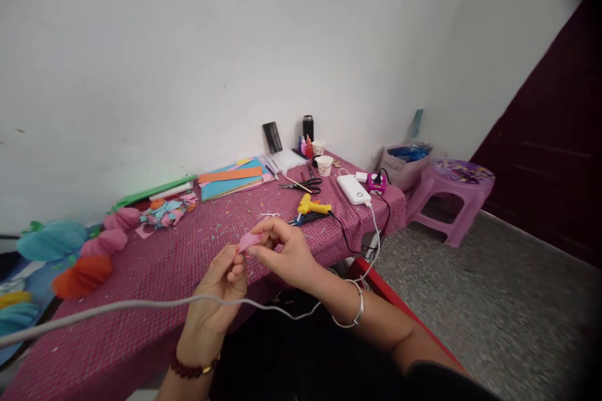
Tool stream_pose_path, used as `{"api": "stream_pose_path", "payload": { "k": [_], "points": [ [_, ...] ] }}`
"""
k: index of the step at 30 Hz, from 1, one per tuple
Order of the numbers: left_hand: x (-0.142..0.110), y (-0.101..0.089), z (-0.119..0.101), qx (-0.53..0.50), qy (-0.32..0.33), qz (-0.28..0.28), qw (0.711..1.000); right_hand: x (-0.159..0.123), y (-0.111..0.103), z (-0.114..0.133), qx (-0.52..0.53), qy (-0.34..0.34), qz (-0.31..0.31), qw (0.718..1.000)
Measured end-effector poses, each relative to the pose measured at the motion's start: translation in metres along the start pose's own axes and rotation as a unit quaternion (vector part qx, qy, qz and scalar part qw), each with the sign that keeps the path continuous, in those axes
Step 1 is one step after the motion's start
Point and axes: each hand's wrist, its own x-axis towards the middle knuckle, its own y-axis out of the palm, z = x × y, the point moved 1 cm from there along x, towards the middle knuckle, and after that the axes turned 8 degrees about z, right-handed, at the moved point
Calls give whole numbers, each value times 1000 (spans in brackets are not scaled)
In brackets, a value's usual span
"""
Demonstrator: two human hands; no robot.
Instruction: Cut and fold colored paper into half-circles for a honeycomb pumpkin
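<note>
Between my two hands is a small piece of pink paper (249, 240), held above the front edge of the table. My left hand (220, 282) pinches its lower left end between thumb and finger. On the other side, the fingertips of my right hand (286, 254) grip its right end. Just behind my right hand lies a yellow hot glue gun (312, 205) on the checked tablecloth (188, 263). Scissors with black handles (308, 185) rest a little farther back. A white cable (155, 304) runs across in front of my left wrist.
Orange (84, 276), pink and blue paper pumpkins sit at the left, near a heap of paper scraps (164, 213). Coloured sheets (230, 178) lie against the wall. Paper cups (324, 165), a white power bank (353, 190) and a purple plug adapter (376, 183) stand rightward. A pink stool (451, 194) is beyond.
</note>
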Motion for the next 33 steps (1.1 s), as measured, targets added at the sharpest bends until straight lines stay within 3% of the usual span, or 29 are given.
{"api": "stream_pose_path", "payload": {
  "k": [11,19,27,33],
  "points": [
    [-1,0,6,26,45,5,999,-2,-3,2,-69,-30,-32,997],
    [-2,0,6,85,117,58,988,-5,-4,6,-87,-45,-36,995],
    [-3,-5,10,240,280,99,924,-7,-8,-2,21,3,-15,1000],
    [8,-18,7,309,319,139,885,-3,-14,-17,91,43,-32,994]
  ]
}}
